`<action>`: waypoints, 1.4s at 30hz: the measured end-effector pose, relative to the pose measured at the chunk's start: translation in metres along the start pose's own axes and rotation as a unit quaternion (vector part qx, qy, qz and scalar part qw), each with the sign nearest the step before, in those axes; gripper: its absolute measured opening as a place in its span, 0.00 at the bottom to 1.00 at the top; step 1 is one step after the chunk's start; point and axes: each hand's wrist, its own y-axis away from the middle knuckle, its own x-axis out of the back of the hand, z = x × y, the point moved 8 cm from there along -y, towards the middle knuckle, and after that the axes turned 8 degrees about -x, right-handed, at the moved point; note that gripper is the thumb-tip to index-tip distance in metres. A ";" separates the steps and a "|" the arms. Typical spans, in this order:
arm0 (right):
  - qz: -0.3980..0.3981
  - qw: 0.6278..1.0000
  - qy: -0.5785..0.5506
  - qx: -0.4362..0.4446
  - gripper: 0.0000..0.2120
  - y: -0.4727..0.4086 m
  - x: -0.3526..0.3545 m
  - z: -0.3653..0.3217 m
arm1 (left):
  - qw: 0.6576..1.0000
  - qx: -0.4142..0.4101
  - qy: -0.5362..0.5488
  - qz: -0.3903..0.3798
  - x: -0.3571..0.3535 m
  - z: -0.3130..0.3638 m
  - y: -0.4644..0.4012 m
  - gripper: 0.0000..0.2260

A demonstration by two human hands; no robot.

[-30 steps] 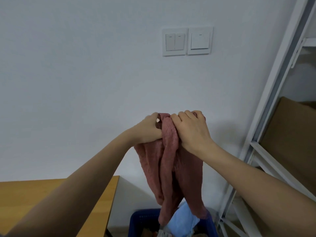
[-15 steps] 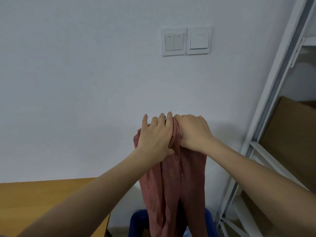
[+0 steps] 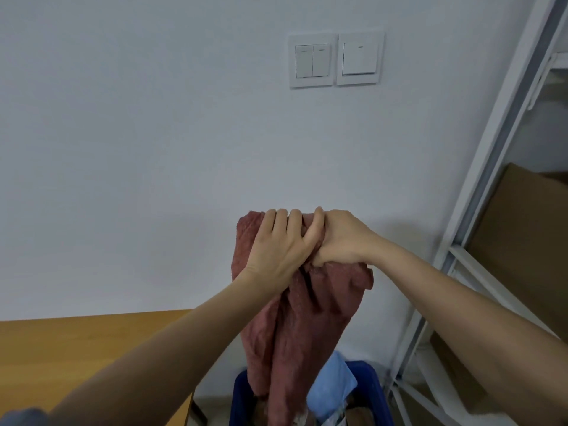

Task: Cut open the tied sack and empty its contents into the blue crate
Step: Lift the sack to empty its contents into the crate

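Since the earlier frames, our left hand (image 3: 278, 250) has shifted from beside the cloth to lie over its near face, with the fingers (image 3: 282, 218) now curled over the top edge instead of raised. They lie pressed together and hook over the bunched upper end of the dark red sack (image 3: 302, 321). Our right hand (image 3: 344, 238) is closed in a fist on the same top edge, just beside the left hand and touching it at the thumb. We hold both hands high in front of the white wall (image 3: 138, 164), below the two light switch plates (image 3: 335, 59).

From this grip the sack hangs limp and creased, one flap folded out on the right. Its lower end reaches down into the blue crate (image 3: 373, 392) at the bottom edge of the view. Inside the crate, a light blue item (image 3: 333, 382) leans against the sack; we cannot tell what it is.

A wooden table (image 3: 76, 348) stands left of the crate. A white metal shelf frame (image 3: 479, 186) holding brown cardboard (image 3: 522, 235) stands on the right.
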 end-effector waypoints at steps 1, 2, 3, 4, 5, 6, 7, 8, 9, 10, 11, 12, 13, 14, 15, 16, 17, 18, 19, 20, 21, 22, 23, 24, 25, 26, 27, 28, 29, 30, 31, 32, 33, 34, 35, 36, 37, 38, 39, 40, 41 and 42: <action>-0.013 1.000 -0.013 0.000 0.20 0.001 -0.003 0.001 | 1.000 -0.012 0.003 0.003 -0.002 0.000 -0.001 0.24; -0.022 0.999 -0.024 -0.002 0.20 0.001 -0.005 0.003 | 1.000 -0.022 0.007 0.001 -0.004 0.000 -0.002 0.23; -0.032 0.999 -0.030 -0.003 0.21 0.002 -0.006 0.004 | 0.999 -0.032 0.011 -0.002 -0.007 0.000 -0.002 0.21; -0.042 0.999 -0.031 -0.004 0.23 0.002 -0.009 0.006 | 0.999 -0.040 0.018 -0.008 -0.011 0.000 -0.001 0.20; -0.052 0.998 -0.030 -0.004 0.26 0.002 -0.011 0.007 | 0.999 -0.045 0.029 -0.013 -0.013 0.000 0.000 0.18; -0.058 0.998 -0.030 0.002 0.31 0.002 -0.013 0.007 | 0.998 -0.044 0.041 -0.018 -0.016 0.000 0.002 0.17; -0.055 0.998 -0.024 0.015 0.36 0.003 -0.014 0.007 | 0.998 -0.036 0.054 -0.022 -0.018 -0.002 0.003 0.16; -0.039 0.999 -0.012 0.030 0.42 0.004 -0.013 0.006 | 0.997 -0.021 0.068 -0.031 -0.020 -0.006 0.003 0.15; -0.013 0.999 0.009 0.047 0.47 0.007 -0.010 0.004 | 0.996 0.000 0.080 -0.043 -0.024 -0.012 0.004 0.14; 0.019 0.997 0.032 0.066 0.50 0.011 -0.007 0.002 | 0.993 0.026 0.093 -0.061 -0.030 -0.019 0.005 0.14; 0.050 0.993 0.060 0.087 0.52 0.015 -0.004 -0.001 | 0.989 0.055 0.106 -0.085 -0.037 -0.028 0.007 0.14; 0.076 0.987 0.096 0.106 0.55 0.020 -0.004 -0.004 | 0.983 0.085 0.123 -0.109 -0.044 -0.038 0.008 0.14; 0.096 0.978 0.140 0.122 0.58 0.025 -0.005 -0.007 | 0.975 0.113 0.145 -0.126 -0.050 -0.047 0.010 0.12; 0.112 0.967 0.186 0.132 0.61 0.026 -0.011 -0.007 | 0.965 0.137 0.174 -0.142 -0.055 -0.055 0.011 0.11; 0.129 0.955 0.228 0.136 0.63 0.027 -0.016 -0.007 | 0.954 0.153 0.206 -0.155 -0.057 -0.060 0.012 0.11; 0.148 0.945 0.258 0.137 0.64 0.027 -0.021 -0.007 | 0.943 0.162 0.239 -0.166 -0.059 -0.062 0.011 0.11; 0.168 0.936 0.279 0.137 0.65 0.026 -0.025 -0.006 | 0.930 0.168 0.272 -0.181 -0.061 -0.061 0.011 0.12; 0.189 0.928 0.289 0.138 0.65 0.025 -0.027 -0.006 | 0.915 0.175 0.305 -0.198 -0.062 -0.059 0.012 0.13; 0.209 0.923 0.290 0.142 0.64 0.025 -0.026 -0.006 | 0.899 0.183 0.335 -0.215 -0.064 -0.056 0.013 0.14; 0.229 0.918 0.287 0.149 0.62 0.024 -0.025 -0.006 | 0.883 0.190 0.363 -0.229 -0.065 -0.053 0.014 0.15; 0.249 0.913 0.282 0.158 0.59 0.024 -0.023 -0.005 | 0.867 0.194 0.390 -0.243 -0.067 -0.049 0.016 0.15; 0.266 0.908 0.277 0.169 0.56 0.025 -0.021 -0.005 | 0.851 0.195 0.415 -0.254 -0.068 -0.046 0.017 0.15; 0.282 0.903 0.269 0.180 0.52 0.027 -0.018 -0.004 | 0.837 0.194 0.439 -0.263 -0.068 -0.043 0.017 0.14; 0.297 0.899 0.259 0.192 0.48 0.029 -0.017 -0.005 | 0.824 0.192 0.461 -0.269 -0.068 -0.041 0.017 0.14; 0.311 0.894 0.250 0.201 0.43 0.031 -0.015 -0.006 | 0.810 0.191 0.483 -0.271 -0.067 -0.039 0.016 0.14; 0.324 0.891 0.244 0.205 0.40 0.033 -0.014 -0.008 | 0.796 0.191 0.506 -0.272 -0.065 -0.038 0.015 0.14; 0.335 0.889 0.238 0.203 0.37 0.035 -0.013 -0.009 | 0.782 0.190 0.526 -0.275 -0.064 -0.037 0.015 0.14; 0.345 0.889 0.225 0.198 0.35 0.035 -0.011 -0.010 | 0.770 0.190 0.542 -0.277 -0.063 -0.037 0.014 0.14; 0.352 0.893 0.206 0.192 0.34 0.035 -0.009 -0.010 | 0.762 0.189 0.553 -0.280 -0.062 -0.036 0.014 0.14; 0.354 0.897 0.189 0.186 0.32 0.035 -0.007 -0.010 | 0.756 0.188 0.560 -0.283 -0.061 -0.035 0.014 0.14; 0.349 0.902 0.181 0.178 0.30 0.034 -0.006 -0.010 | 0.753 0.188 0.563 -0.285 -0.061 -0.034 0.014 0.13; 0.340 0.908 0.179 0.168 0.29 0.032 -0.005 -0.009 | 0.755 0.187 0.560 -0.284 -0.060 -0.033 0.014 0.13; 0.328 0.915 0.178 0.156 0.27 0.031 -0.002 -0.008 | 0.762 0.187 0.553 -0.281 -0.060 -0.032 0.015 0.16; 0.313 0.923 0.173 0.141 0.25 0.029 0.001 -0.005 | 0.772 0.187 0.541 -0.276 -0.060 -0.032 0.014 0.21; 0.298 0.932 0.163 0.124 0.25 0.026 0.004 -0.002 | 0.787 0.182 0.525 -0.267 -0.059 -0.033 0.012 0.27; 0.282 0.942 0.146 0.105 0.25 0.024 0.008 0.003 | 0.808 0.169 0.502 -0.258 -0.056 -0.034 0.009 0.34; 0.271 0.951 0.126 0.086 0.26 0.022 0.011 0.007 | 0.833 0.146 0.468 -0.254 -0.052 -0.034 0.006 0.41; 0.263 0.957 0.106 0.070 0.27 0.021 0.015 0.010 | 0.861 0.118 0.424 -0.256 -0.047 -0.033 0.003 0.47; 0.255 0.961 0.089 0.058 0.27 0.019 0.018 0.013 | 0.889 0.091 0.369 -0.257 -0.043 -0.032 0.000 0.52; 0.249 0.964 0.076 0.048 0.27 0.019 0.020 0.015 | 0.915 0.068 0.308 -0.250 -0.038 -0.031 -0.002 0.55; 0.245 0.967 0.064 0.041 0.27 0.018 0.023 0.016 | 0.938 0.051 0.250 -0.236 -0.032 -0.030 -0.004 0.56; 0.242 0.968 0.050 0.032 0.26 0.018 0.025 0.018 | 0.955 0.039 0.202 -0.213 -0.027 -0.030 -0.006 0.57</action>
